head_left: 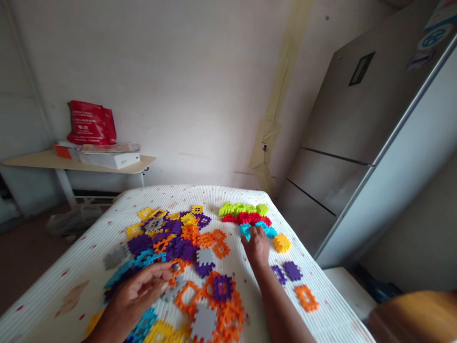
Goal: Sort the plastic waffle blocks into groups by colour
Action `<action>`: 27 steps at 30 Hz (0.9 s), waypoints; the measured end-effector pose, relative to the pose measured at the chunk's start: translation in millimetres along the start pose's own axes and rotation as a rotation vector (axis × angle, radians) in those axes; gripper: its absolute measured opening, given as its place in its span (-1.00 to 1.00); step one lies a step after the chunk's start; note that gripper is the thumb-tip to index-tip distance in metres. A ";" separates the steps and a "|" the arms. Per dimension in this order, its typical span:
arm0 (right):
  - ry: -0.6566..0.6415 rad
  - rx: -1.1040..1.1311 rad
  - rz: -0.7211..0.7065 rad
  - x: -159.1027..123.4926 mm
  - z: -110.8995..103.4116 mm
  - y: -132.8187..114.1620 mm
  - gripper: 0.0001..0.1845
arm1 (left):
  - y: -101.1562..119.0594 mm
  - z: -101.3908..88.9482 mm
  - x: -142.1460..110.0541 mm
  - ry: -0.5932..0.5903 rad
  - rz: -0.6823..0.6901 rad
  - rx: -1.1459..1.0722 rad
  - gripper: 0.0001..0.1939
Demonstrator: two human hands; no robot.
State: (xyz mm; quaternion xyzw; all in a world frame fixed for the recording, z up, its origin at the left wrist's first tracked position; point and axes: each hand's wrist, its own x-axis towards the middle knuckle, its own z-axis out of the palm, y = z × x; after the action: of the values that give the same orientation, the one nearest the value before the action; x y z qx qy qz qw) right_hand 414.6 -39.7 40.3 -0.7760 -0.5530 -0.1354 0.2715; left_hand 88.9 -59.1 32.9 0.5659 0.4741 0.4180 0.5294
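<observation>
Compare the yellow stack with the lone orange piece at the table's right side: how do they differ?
The yellow stack rises several layers; the orange piece lies flat and single. The orange piece has an open centre, while the yellow stack's top looks solid. Both have toothed edges.

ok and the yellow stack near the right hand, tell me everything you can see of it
The yellow stack is a short pile of squarish notched tiles, plastic by the look, edges roughly lined up. It sits on the spotted white cloth, beside the blue pieces, with the right hand near but not touching. Its tile count is unclear.
</observation>
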 end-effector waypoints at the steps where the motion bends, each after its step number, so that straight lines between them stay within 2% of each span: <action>1: -0.016 -0.046 0.021 2.1 2.0 4.7 -0.82 | -1.6 -0.4 0.8 0.000 -0.002 0.008 -0.52; 5: -0.062 -0.136 0.058 2.7 6.3 8.0 -0.80 | -4.6 0.1 0.2 0.009 -0.005 0.022 -0.54; 12: -0.105 -0.168 0.080 3.1 11.4 6.4 -0.78 | -3.7 0.9 -2.6 0.033 0.012 0.022 -0.56; 18: -0.051 -0.161 0.040 2.1 11.8 7.5 -0.79 | 0.0 0.5 -3.2 0.008 0.005 0.044 -0.57; 21: -0.028 -0.091 -0.051 -4.0 7.4 -1.3 -0.80 | 2.3 1.5 -3.9 0.027 0.014 0.049 -0.56; 24: -0.148 0.006 -0.145 -13.6 4.6 -15.9 -0.80 | 5.4 2.6 -4.7 0.039 0.018 0.072 -0.55; 27: -0.300 0.001 -0.125 -19.5 6.5 -28.6 -0.76 | 8.2 2.8 -5.3 0.049 0.021 0.103 -0.56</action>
State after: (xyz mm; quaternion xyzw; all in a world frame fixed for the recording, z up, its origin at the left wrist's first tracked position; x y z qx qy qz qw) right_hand 380.5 -44.4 32.8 -0.7515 -0.6345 -0.0343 0.1774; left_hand 91.4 -64.8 41.0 0.5868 0.5018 0.4123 0.4837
